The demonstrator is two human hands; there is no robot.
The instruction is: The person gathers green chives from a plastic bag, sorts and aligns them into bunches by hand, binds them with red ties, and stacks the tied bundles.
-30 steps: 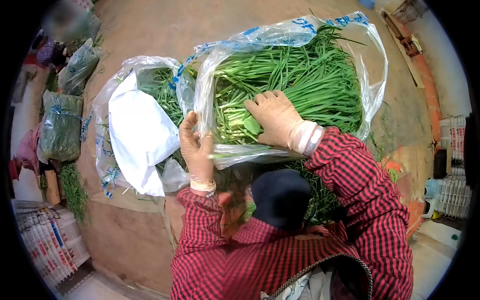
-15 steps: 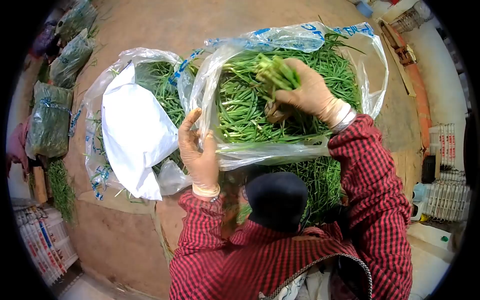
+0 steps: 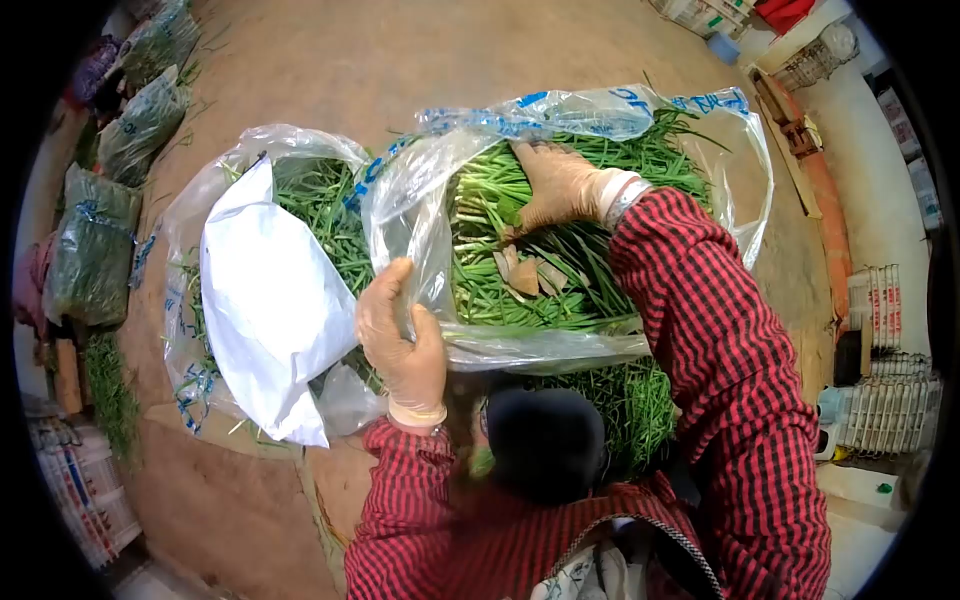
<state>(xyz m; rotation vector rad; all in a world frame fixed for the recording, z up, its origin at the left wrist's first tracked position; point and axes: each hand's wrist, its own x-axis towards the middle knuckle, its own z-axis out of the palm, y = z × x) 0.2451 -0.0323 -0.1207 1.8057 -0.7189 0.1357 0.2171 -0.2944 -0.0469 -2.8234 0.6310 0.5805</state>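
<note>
Long green chives [image 3: 480, 195] with pale cut ends fill a clear plastic bag [image 3: 545, 350] with blue print. My right hand [image 3: 565, 185], in a thin glove, lies spread palm down on the chives near the bag's far side. Its fingertips are partly hidden among the stalks. Brown papery scraps [image 3: 525, 272] rest on the chives just below it. My left hand [image 3: 403, 345], gloved too, is at the bag's left wall, thumb and forefinger apart, touching the plastic. Left of it, a white sheet [image 3: 270, 290] covers part of a second bag of chives [image 3: 320, 205].
Several filled plastic bags [image 3: 95, 240] line the left wall, with loose greens [image 3: 112, 390] below them. More chives [image 3: 630, 410] lie close to my body. White crates [image 3: 885, 415] stand at right. A plank [image 3: 790, 150] and a blue tub [image 3: 722, 47] are farther back.
My right hand has lowered a bunch of chives it held upright onto the others in the bag, and its fingers have spread. The left hand stays by the bag wall. The view has tilted slightly upward.
</note>
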